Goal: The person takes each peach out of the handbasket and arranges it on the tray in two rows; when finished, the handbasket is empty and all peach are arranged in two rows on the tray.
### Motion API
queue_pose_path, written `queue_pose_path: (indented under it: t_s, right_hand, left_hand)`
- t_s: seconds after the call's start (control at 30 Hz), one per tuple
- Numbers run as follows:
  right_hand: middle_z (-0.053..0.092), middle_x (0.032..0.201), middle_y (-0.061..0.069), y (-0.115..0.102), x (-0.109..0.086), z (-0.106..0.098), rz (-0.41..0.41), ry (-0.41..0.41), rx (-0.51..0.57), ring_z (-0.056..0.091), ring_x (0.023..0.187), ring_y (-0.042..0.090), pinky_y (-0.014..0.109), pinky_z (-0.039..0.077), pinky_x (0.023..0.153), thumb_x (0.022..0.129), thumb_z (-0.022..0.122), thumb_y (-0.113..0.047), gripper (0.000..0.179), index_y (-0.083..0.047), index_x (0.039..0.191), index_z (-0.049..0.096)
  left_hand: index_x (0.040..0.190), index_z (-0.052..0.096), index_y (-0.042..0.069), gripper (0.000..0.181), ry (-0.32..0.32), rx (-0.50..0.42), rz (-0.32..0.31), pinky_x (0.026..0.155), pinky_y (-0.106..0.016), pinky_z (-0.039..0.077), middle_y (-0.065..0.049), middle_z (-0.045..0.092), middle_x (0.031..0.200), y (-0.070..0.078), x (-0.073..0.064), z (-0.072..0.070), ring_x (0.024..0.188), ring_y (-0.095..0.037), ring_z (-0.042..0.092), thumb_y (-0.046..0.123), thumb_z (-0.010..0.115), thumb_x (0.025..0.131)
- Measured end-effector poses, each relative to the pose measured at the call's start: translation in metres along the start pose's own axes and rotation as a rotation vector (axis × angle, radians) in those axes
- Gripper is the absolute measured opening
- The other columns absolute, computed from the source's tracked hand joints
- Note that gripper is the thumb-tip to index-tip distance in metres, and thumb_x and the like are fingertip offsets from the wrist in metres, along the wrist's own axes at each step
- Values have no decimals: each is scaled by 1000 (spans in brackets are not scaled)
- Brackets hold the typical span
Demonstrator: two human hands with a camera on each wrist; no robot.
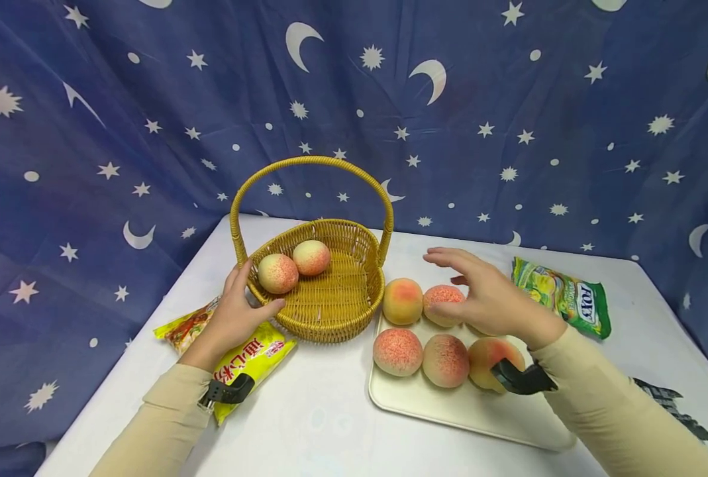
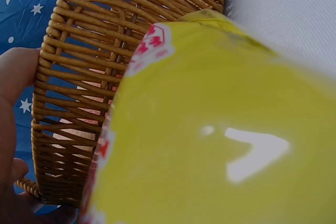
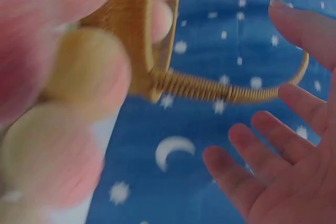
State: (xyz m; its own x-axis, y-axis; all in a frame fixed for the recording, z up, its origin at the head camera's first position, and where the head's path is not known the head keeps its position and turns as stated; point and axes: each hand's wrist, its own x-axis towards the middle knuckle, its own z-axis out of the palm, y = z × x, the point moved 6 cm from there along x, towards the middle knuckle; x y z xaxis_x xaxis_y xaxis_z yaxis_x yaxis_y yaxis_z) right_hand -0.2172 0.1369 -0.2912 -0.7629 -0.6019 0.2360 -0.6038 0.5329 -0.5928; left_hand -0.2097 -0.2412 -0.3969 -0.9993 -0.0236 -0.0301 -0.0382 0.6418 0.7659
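Note:
My left hand (image 1: 228, 324) rests at the left rim of a wicker basket (image 1: 330, 321) with a tall arched handle, its thumb and fingers spread along the rim. Two pale, red-speckled peaches (image 1: 278, 273) lie in the basket's left side; in the left wrist view they show through the weave. My right hand (image 1: 491, 295) hovers over a cream tray (image 1: 449, 417), fingers apart and nothing between them. Several peaches (image 1: 398, 352) sit on that tray in two rows, one partly hidden behind the hand. The right wrist view shows the spread right fingers (image 3: 257, 153) near the peaches.
Under my left forearm lies a yellow food packet (image 1: 258, 358) with red print, close to the basket. A green FOXY bag (image 1: 568, 298) lies beyond the tray at the right. A black patterned object (image 1: 675, 407) sits by the right sleeve. Starry blue cloth (image 1: 354, 99) hangs behind the table.

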Motion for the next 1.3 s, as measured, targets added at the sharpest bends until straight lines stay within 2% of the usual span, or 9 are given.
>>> queue_pose_path:
  t_s: [0.13, 0.23, 0.33, 0.5, 0.7, 1.0, 1.3]
  right_hand:
    - [50, 146, 11, -16, 36, 18, -10, -77, 55, 54, 128, 30, 47, 50, 98, 85, 81, -20, 69, -4, 145, 50]
    - [53, 143, 8, -23, 60, 36, -16, -118, 42, 54, 127, 26, 45, 50, 97, 85, 81, -22, 70, -6, 145, 50]
    - [54, 142, 7, -28, 81, 55, -16, -148, 29, 54, 125, 25, 43, 49, 98, 84, 80, -25, 70, -8, 145, 51]
    - [50, 146, 8, -33, 107, 89, 18, -199, 67, 52, 128, 28, 41, 42, 106, 85, 79, -28, 72, -9, 148, 49]
    - [46, 151, 6, -33, 128, 113, 63, -210, 68, 48, 133, 28, 40, 39, 109, 86, 78, -31, 75, -12, 150, 46]
    - [46, 152, 9, -16, 149, 128, 153, -193, 48, 42, 139, 28, 40, 34, 113, 89, 77, -30, 71, -11, 150, 47]
    - [44, 152, 11, 4, 158, 140, 251, -156, 110, 43, 138, 30, 42, 38, 110, 88, 79, -28, 76, -11, 153, 42]
  left_hand:
    - [162, -2, 16, 108, 1, 3, 2, 110, -71, 18, -19, -5, 165, 0, -1, 1, 147, -50, 9, 46, 72, 90]
    - [162, -2, 15, 108, 0, 5, 7, 110, -71, 17, -21, -5, 165, 0, -1, 2, 146, -50, 8, 45, 72, 90]
    - [162, -1, 13, 107, 6, 3, 20, 111, -70, 17, -21, -4, 164, 0, -1, 2, 146, -50, 8, 42, 73, 91]
    - [162, 0, 13, 108, 15, 3, 27, 111, -69, 18, -21, -2, 164, 0, -1, 0, 146, -49, 11, 43, 74, 90]
    - [162, -1, 15, 110, 4, -1, 14, 110, -70, 19, -19, -4, 165, -1, -1, 0, 146, -49, 11, 50, 72, 89]
    - [163, -1, 16, 108, 17, -4, 18, 111, -70, 18, -18, -4, 165, -4, 1, 0, 147, -49, 10, 44, 73, 90]
    - [162, 0, 14, 107, 23, -20, 30, 111, -70, 18, -19, -3, 165, -1, 1, 0, 146, -49, 10, 43, 74, 90]
